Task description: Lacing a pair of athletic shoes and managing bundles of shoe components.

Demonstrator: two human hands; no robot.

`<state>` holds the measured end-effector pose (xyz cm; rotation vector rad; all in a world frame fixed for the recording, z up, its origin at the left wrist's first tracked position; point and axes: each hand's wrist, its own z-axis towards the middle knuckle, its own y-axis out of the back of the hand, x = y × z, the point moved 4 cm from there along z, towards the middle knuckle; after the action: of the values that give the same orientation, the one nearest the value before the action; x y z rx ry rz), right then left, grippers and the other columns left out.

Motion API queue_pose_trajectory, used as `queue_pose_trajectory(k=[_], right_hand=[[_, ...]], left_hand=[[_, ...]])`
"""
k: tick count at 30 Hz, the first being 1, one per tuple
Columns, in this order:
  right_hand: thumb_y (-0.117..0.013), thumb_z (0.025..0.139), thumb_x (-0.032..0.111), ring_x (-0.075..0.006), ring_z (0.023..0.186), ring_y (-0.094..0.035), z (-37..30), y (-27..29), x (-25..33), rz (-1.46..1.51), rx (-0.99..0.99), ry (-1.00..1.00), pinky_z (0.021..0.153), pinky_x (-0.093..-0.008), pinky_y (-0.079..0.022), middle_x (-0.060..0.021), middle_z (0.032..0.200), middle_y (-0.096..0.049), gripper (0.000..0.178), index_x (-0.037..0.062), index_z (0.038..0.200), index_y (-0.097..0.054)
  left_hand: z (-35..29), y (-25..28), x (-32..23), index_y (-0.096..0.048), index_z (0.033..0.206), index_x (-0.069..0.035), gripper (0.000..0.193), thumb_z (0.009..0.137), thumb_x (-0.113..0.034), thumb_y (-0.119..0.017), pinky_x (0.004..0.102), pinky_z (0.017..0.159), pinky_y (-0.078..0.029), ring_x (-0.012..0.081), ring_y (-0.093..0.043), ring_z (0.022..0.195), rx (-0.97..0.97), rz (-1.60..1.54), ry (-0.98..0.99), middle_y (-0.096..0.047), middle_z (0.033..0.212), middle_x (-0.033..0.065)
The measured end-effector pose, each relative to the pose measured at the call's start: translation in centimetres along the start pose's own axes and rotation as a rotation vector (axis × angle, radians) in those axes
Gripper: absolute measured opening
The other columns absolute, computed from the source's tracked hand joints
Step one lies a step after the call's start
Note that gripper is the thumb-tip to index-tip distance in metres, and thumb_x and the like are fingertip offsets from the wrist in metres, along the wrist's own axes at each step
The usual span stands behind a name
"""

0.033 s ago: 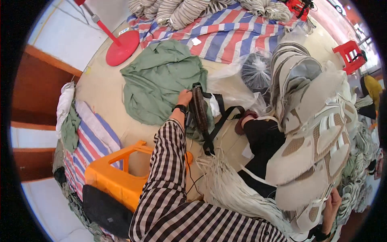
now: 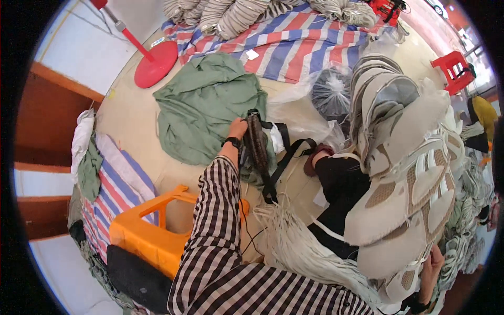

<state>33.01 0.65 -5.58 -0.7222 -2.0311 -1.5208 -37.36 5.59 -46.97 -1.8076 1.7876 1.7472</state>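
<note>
My left hand (image 2: 238, 128), with a black band on its wrist, reaches forward and grips the top edge of a dark brown patterned bag (image 2: 258, 143). The bag's black strap (image 2: 286, 167) lies looped on the floor to its right. Across my lap at the right rests a stack of beige shoe uppers (image 2: 391, 202) with mesh panels. My right hand (image 2: 431, 266) is at the stack's lower right end, fingers bent against it beside a pale lace; its fingertips are partly hidden. A bundle of off-white laces (image 2: 299, 241) hangs over my leg.
Green cloth (image 2: 210, 107) lies on the floor ahead, next to clear plastic bags (image 2: 331, 97). An orange stool (image 2: 152, 231) stands at my left. Farther off are a red round stand base (image 2: 156, 64), striped sheeting (image 2: 294, 44) with bundled uppers, and a red stool (image 2: 452, 72).
The view has shifted slightly, and things ahead sit a little farther left. Both hands keep their places, the left one still on the bag.
</note>
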Motion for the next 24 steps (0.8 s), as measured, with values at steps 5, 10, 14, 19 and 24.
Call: queue_pose_trajectory(k=[5,10,14,19,24], right_hand=[[-0.053,0.091,0.016,-0.0115,0.090,-0.055,0.0,-0.4,1.7,-0.062,-0.002,0.065,0.081,-0.0263,-0.042,-0.0043,0.102,-0.063,0.029,-0.0049,0.111,-0.057],[-0.050,0.091,0.013,-0.0122,0.080,-0.050,1.2,-1.7,2.6,0.016,-0.068,0.061,0.073,-0.0253,-0.039,-0.0038,0.088,-0.057,0.020,-0.0048,0.100,-0.055],[-0.048,0.091,0.010,-0.0110,0.065,-0.047,0.8,-0.6,1.5,-0.224,-0.126,0.131,0.061,-0.0242,-0.037,-0.0022,0.072,-0.052,0.016,-0.0029,0.089,-0.056],[-0.050,0.089,0.006,-0.0071,0.056,-0.046,-0.1,-2.1,4.0,0.061,0.001,0.086,0.052,-0.0221,-0.038,-0.0005,0.066,-0.052,0.009,0.0001,0.089,-0.057],[-0.049,0.089,0.005,-0.0080,0.057,-0.048,-1.5,-1.5,2.2,0.085,-0.020,0.170,0.053,-0.0217,-0.038,-0.0026,0.064,-0.053,0.010,-0.0009,0.091,-0.056]], left_hand=[[-2.8,-2.0,-4.9,-0.043,0.080,0.001,0.020,0.092,-0.015,-0.045,0.0570,0.076,-0.051,0.0293,-0.052,0.074,0.233,-0.324,0.446,-0.046,0.076,0.0111],[-2.3,-0.8,0.2,-0.051,0.068,0.004,0.028,0.089,-0.014,-0.052,0.0548,0.070,-0.053,0.0319,-0.052,0.060,0.321,-0.151,0.450,-0.049,0.061,0.0140],[-5.7,-3.8,-3.2,-0.053,0.077,0.005,0.015,0.077,-0.009,-0.059,0.0482,0.065,-0.044,0.0431,-0.056,0.073,0.014,0.330,-0.083,-0.058,0.075,0.0256],[-8.6,0.6,-1.4,-0.050,0.081,0.004,0.013,0.075,-0.006,-0.054,0.0514,0.069,-0.044,0.0479,-0.055,0.079,-0.236,0.369,-0.275,-0.058,0.079,0.0296],[-10.2,7.9,-10.5,-0.054,0.086,0.003,0.017,0.074,-0.010,-0.054,0.0514,0.072,-0.046,0.0467,-0.057,0.083,-0.358,0.437,-0.424,-0.060,0.082,0.0271]])
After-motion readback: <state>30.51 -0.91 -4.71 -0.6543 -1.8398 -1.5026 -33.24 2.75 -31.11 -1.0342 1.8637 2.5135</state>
